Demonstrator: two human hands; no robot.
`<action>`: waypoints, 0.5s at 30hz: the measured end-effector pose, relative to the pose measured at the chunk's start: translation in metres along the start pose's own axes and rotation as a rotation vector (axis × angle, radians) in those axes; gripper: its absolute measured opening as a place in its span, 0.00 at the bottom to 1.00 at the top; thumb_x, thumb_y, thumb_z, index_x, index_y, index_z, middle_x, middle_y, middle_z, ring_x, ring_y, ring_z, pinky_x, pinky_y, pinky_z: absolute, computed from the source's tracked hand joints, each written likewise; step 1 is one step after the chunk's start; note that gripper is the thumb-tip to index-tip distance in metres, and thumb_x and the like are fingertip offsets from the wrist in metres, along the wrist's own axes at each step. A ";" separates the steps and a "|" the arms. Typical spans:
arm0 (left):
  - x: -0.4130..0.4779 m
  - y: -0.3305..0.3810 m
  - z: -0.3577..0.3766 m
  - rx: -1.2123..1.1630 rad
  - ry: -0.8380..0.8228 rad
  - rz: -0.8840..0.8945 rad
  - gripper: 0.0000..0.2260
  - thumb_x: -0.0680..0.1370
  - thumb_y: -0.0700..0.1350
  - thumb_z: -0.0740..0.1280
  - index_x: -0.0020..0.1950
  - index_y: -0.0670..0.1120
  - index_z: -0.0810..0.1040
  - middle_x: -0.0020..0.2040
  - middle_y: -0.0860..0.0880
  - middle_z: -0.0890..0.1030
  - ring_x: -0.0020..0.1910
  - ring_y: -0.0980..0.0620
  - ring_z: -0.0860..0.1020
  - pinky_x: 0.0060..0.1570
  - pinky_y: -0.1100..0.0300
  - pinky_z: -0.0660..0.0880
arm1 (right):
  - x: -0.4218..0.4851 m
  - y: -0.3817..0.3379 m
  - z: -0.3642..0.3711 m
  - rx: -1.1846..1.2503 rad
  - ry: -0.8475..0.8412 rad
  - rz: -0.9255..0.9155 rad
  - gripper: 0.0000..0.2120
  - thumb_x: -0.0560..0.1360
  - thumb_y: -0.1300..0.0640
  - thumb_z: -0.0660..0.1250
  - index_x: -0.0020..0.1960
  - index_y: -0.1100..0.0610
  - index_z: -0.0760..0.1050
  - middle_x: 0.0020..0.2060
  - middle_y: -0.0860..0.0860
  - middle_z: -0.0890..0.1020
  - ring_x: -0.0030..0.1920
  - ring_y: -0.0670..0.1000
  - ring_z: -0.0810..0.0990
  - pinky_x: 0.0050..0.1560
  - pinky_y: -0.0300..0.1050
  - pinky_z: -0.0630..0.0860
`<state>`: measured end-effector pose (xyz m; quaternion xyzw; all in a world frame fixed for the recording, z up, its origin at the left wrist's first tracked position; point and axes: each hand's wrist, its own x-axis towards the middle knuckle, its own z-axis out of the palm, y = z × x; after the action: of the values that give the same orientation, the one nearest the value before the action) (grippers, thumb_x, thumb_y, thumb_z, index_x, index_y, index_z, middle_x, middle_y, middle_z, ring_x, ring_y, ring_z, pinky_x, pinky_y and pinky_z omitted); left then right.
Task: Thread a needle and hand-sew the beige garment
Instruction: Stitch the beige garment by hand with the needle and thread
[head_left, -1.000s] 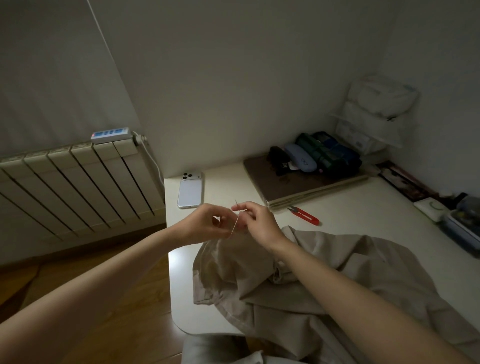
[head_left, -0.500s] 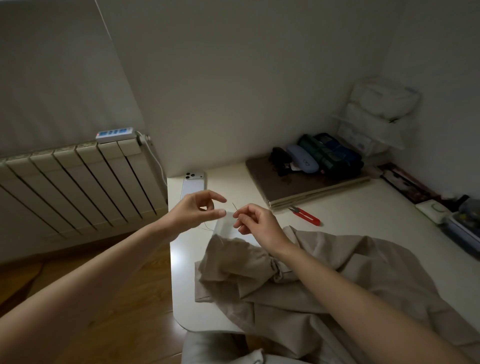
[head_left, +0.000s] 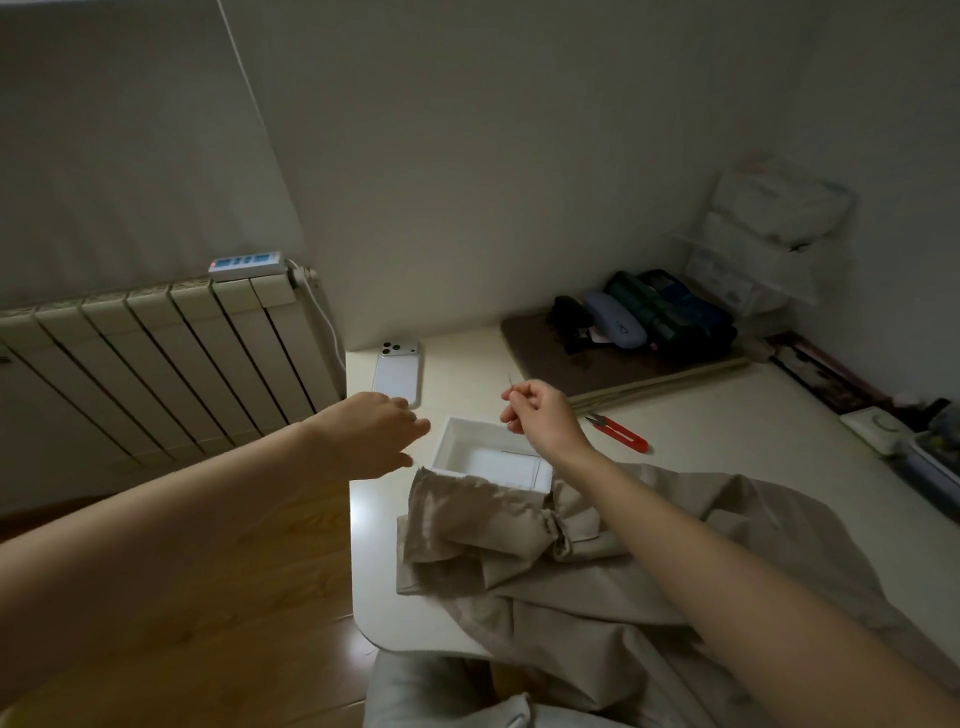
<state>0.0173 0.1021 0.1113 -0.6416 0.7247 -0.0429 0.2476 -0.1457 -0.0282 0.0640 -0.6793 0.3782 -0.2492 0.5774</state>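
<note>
**Thin metal needle (head_left: 510, 383) pinched in right hand (head_left: 545, 421); left hand (head_left: 371, 436) released**

Right hand hovers over the far edge of the open white rectangular box (head_left: 452, 441), which sits on the cream tabletop (head_left: 727, 421). Its thumb and forefinger are curled on the needle, and the tip sticks up and away from the box. Thread is too fine to make out.

Left hand hangs just left of the box, back up. Its fingers stretch toward the box, thumb and forefinger apart and loose.

The crumpled beige fabric garment (head_left: 519, 551) lies on the near side of the box. 1 fold overlaps the box's near right corner, and the rest spreads right and off the tabletop's near edge. The right forearm crosses above it.

Red-handled thread snips (head_left: 621, 434) lie just right of the box. A white smartphone (head_left: 397, 374) lies camera side up beyond the box's far left corner. A brown mat (head_left: 550, 358) carrying dark and lavender cases sits well beyond the box to the right. A white ribbed radiator (head_left: 156, 358) stands well left of the box.
</note>
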 end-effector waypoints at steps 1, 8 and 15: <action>-0.001 0.000 0.002 0.053 -0.058 -0.010 0.16 0.82 0.53 0.57 0.63 0.44 0.73 0.56 0.47 0.79 0.54 0.50 0.77 0.53 0.59 0.72 | 0.003 0.000 -0.001 0.000 0.021 0.015 0.07 0.82 0.62 0.56 0.51 0.60 0.72 0.35 0.50 0.77 0.36 0.45 0.75 0.43 0.36 0.74; 0.001 -0.003 0.000 -1.039 -0.039 -0.066 0.11 0.82 0.46 0.60 0.46 0.47 0.80 0.40 0.51 0.78 0.37 0.57 0.75 0.40 0.67 0.73 | -0.004 -0.007 0.003 0.183 0.042 -0.144 0.07 0.82 0.63 0.55 0.50 0.59 0.73 0.34 0.51 0.74 0.35 0.44 0.74 0.43 0.37 0.77; 0.000 -0.001 -0.001 -1.762 0.189 -0.275 0.11 0.82 0.45 0.57 0.49 0.41 0.76 0.30 0.50 0.61 0.26 0.56 0.59 0.24 0.66 0.56 | -0.019 -0.010 0.013 0.114 -0.151 -0.281 0.08 0.82 0.61 0.56 0.50 0.54 0.74 0.32 0.49 0.71 0.29 0.40 0.68 0.33 0.31 0.68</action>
<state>0.0174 0.1016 0.1127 -0.6740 0.4287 0.4469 -0.4027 -0.1445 -0.0050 0.0725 -0.7085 0.2203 -0.2968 0.6011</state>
